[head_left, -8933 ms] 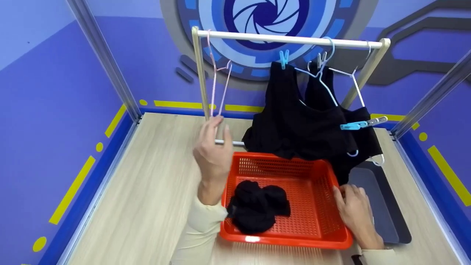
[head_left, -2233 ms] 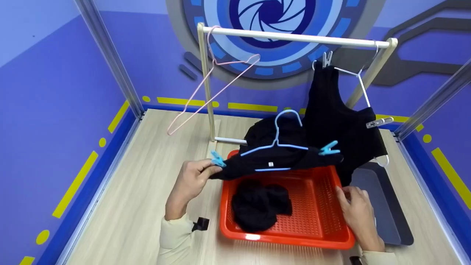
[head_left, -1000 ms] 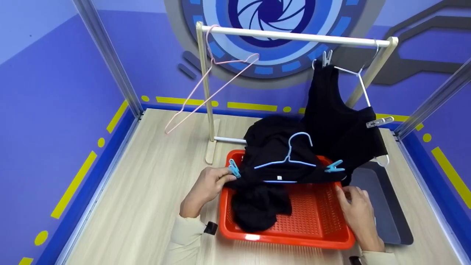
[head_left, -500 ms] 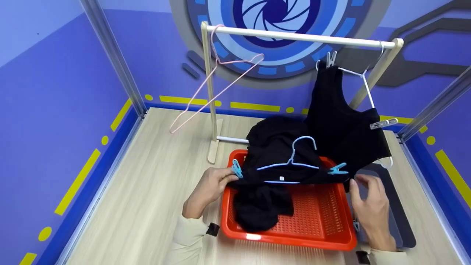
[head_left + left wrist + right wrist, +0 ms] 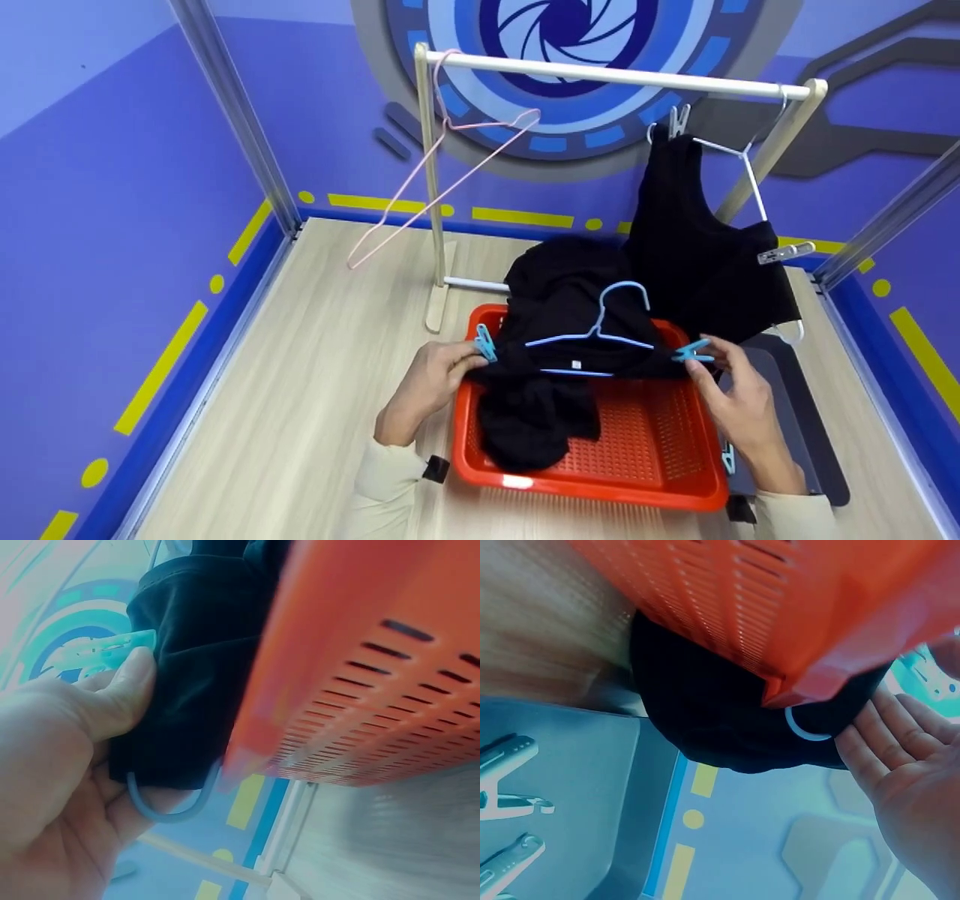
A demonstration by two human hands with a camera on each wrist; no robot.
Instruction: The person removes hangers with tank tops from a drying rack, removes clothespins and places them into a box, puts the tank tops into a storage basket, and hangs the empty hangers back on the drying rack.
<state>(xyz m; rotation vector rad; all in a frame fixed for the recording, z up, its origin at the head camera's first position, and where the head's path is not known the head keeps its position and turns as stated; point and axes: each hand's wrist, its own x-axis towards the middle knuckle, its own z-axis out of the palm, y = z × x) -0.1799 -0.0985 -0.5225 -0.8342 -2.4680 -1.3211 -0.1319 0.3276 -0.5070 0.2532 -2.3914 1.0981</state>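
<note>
A black top point(image 5: 570, 307) with a small white label lies over the back of the red basket point(image 5: 592, 493), on a light blue hanger point(image 5: 602, 307). My left hand point(image 5: 427, 379) pinches its left shoulder beside a blue clothespin point(image 5: 484, 343); the left wrist view shows the thumb in front and fingers behind the cloth point(image 5: 187, 682). At the other shoulder, my right hand point(image 5: 746, 401) has thumb and fingertips around the right clothespin point(image 5: 691, 349). Seen from the right wrist, its other fingers point(image 5: 885, 735) lie behind the hanger's end. Another black garment point(image 5: 536, 431) lies bunched inside the basket.
Behind stands a wooden rack point(image 5: 622, 73). A bare pink hanger point(image 5: 484, 125) hangs at its left, and another black top point(image 5: 697, 262) with grey clothespins hangs at its right. A dark grey tray point(image 5: 821, 457) right of the basket holds several clothespins point(image 5: 510, 806).
The top on the blue hanger has come off the rail and down onto the basket in my left hand. My right hand has left the basket's rim and moved up to the right clothespin.
</note>
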